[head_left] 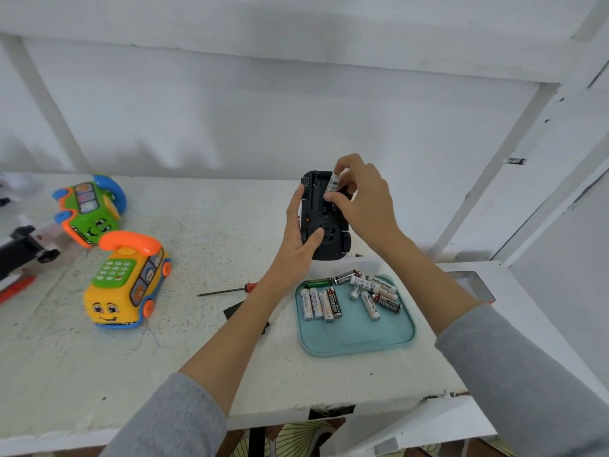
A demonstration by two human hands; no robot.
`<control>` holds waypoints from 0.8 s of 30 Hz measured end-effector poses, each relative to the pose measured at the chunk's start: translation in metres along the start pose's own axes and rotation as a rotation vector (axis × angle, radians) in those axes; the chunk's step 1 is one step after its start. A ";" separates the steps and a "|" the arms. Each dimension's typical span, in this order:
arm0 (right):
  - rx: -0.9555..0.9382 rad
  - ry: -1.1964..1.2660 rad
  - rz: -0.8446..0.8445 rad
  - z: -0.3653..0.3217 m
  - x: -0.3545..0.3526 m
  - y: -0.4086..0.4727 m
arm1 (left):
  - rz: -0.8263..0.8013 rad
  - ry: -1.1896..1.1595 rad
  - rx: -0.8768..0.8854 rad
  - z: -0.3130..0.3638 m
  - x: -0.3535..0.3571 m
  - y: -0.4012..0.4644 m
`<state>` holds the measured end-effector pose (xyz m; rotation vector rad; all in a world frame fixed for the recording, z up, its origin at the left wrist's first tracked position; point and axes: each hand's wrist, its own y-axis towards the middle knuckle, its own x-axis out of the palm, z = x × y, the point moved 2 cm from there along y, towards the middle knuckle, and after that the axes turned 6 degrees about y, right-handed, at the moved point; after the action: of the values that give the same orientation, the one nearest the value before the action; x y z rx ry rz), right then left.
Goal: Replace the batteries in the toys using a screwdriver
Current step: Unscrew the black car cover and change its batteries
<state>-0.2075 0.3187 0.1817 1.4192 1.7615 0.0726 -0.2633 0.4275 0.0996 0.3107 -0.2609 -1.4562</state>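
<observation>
A black toy car (318, 206) is held upside down above the table, its battery bay open toward me. My left hand (298, 235) grips it from the left, thumb on the round part of its underside. My right hand (361, 196) pinches a white battery (333, 184) at the bay's upper right. A teal tray (356, 338) below holds several loose batteries (321, 303). A red-handled screwdriver (230, 290) lies on the table left of the tray. A flat black piece (237, 311), partly hidden by my left forearm, lies below the screwdriver.
A yellow bus phone toy (127, 285) and a green one (87, 209) stand at the left. A black object (19, 252) and a red item (16, 290) lie at the far left edge. The white wall rises close behind; the table edge runs near my elbows.
</observation>
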 end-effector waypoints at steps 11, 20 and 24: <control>-0.206 -0.205 0.097 0.009 0.013 0.004 | 0.022 -0.012 -0.011 0.000 0.000 -0.001; -0.124 -0.132 -0.029 0.019 0.011 0.005 | 0.024 0.002 -0.011 0.000 0.000 -0.001; -0.114 -0.109 -0.046 0.021 0.013 0.004 | 0.019 0.025 -0.011 0.000 -0.001 -0.001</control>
<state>-0.1908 0.3210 0.1629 1.2765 1.6724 0.0689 -0.2646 0.4279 0.0991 0.3168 -0.2346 -1.4336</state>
